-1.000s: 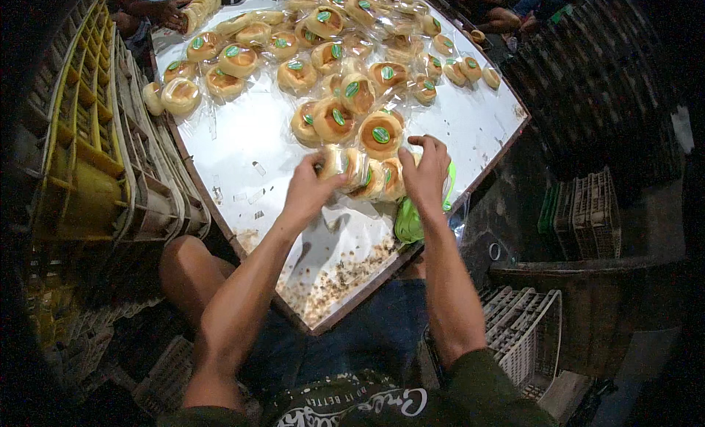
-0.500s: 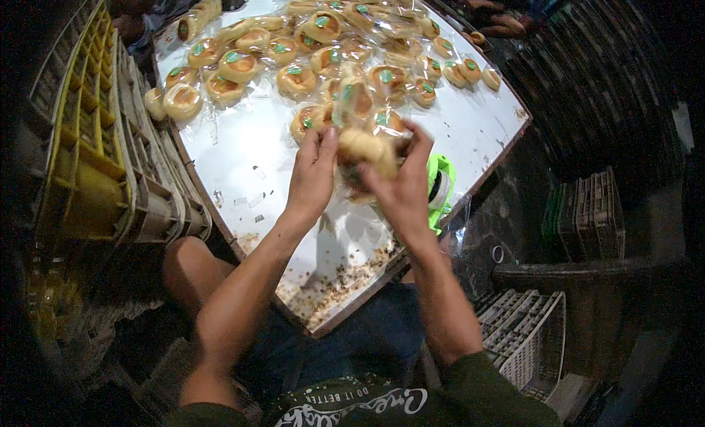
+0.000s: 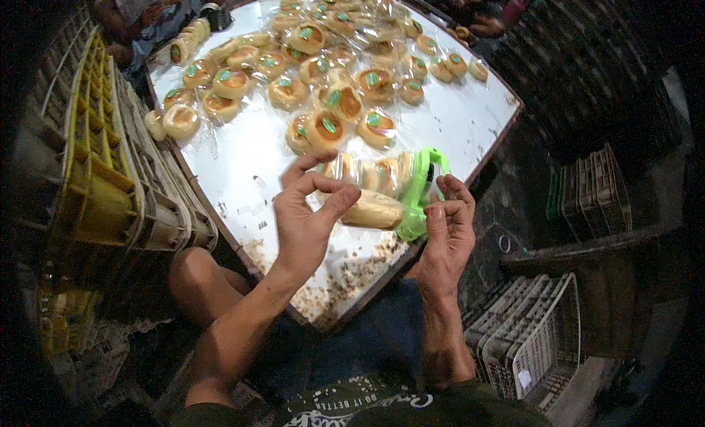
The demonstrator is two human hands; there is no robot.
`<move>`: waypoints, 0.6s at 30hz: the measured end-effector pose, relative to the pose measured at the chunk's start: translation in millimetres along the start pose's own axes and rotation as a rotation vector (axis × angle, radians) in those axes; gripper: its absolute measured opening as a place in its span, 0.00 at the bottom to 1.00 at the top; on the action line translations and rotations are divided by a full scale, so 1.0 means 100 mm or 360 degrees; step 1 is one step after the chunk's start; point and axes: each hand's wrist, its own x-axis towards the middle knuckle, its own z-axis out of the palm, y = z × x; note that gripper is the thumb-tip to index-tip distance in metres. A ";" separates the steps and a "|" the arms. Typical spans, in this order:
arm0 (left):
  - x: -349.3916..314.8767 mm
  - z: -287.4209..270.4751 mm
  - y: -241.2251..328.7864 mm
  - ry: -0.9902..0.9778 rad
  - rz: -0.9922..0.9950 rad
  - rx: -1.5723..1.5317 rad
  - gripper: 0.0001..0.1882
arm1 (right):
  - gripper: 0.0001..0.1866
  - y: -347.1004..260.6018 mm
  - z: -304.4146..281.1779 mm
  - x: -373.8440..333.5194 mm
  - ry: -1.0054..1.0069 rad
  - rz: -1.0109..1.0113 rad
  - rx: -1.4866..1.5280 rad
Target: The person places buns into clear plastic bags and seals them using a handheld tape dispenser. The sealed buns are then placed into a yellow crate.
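Observation:
A pale, long bun in a clear plastic bag point(image 3: 373, 211) is held level between my two hands above the near part of the table. My left hand point(image 3: 308, 214) pinches the bag's left end between thumb and forefinger, its other fingers raised. At the opposite end my right hand point(image 3: 446, 232) is closed, thumb against bent fingers, on what looks like the bag's thin clear tail. Just left of those fingers stands a bright green tape dispenser point(image 3: 417, 207), touching or close to the bag. Behind the bun lies a row of bagged buns point(image 3: 371, 174), partly hidden.
Many bagged round buns point(image 3: 327, 128) with green labels cover the far part of the white table point(image 3: 235, 159). Crumbs gather at its near corner. Yellow and grey crates point(image 3: 103, 144) stand at left, grey crates point(image 3: 529, 335) at lower right. Another person's hand point(image 3: 158, 5) shows at far left.
My hands have spread apart and lowered, the right one moving right beside the dispenser. The blurred bun between them now lies level and steady. The view has shifted slightly.

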 end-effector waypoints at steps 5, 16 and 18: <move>0.15 0.16 -0.08 -0.0114 -0.0395 -0.0677 0.12 | 0.06 -0.07 0.28 0.06 -0.0134 0.0593 0.1064; -0.14 0.18 -0.27 0.0226 0.0747 0.0087 0.27 | 0.05 -0.29 0.47 -0.02 -0.0075 0.0841 0.1392; -0.19 0.20 0.05 -0.0048 0.0162 0.0043 0.20 | 0.08 -0.11 0.43 -0.04 -0.0209 0.0606 0.1310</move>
